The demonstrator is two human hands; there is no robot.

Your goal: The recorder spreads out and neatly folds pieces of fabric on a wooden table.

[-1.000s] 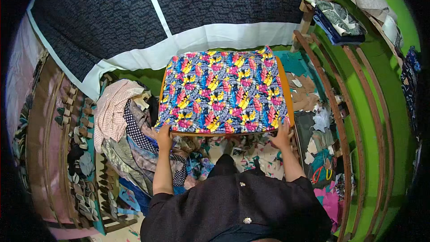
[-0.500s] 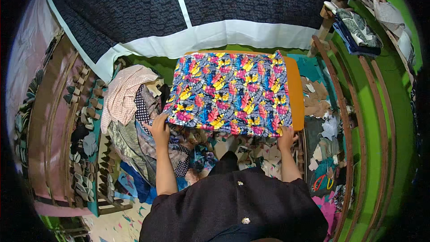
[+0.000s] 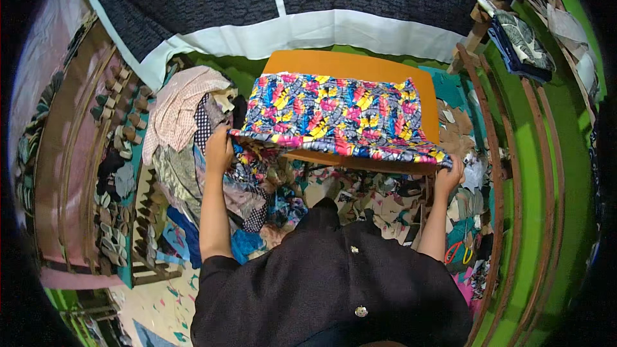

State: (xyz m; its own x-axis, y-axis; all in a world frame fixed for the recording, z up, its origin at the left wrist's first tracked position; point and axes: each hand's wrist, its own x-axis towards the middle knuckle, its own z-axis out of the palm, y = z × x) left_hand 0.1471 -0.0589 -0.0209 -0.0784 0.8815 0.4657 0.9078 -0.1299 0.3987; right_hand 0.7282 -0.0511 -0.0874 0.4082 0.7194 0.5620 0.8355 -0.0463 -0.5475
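Observation:
A brightly patterned cloth (image 3: 334,106), with pink, yellow, blue and grey leaf shapes, lies over an orange tabletop (image 3: 347,63). Its near edge is stretched between my two hands and lifted off the surface. My left hand (image 3: 220,149) is closed on the near left corner, beside the heap of fabric. At the near right corner, my right hand (image 3: 451,170) grips the cloth just past the table's front edge. The raised edge sags a little between them, and the tabletop's front edge shows beneath it.
A heap of mixed fabrics (image 3: 186,115) piles up left of the table. Cut scraps cover the floor (image 3: 154,302). Scissors with red and yellow handles (image 3: 464,249) lie at the right, near wooden rails (image 3: 488,135). Dark cloth with a white border (image 3: 385,32) hangs behind the table.
Both hands have moved apart and up, raising the cloth's near edge. The cloth's far edge has slid toward me, baring more of the orange tabletop.

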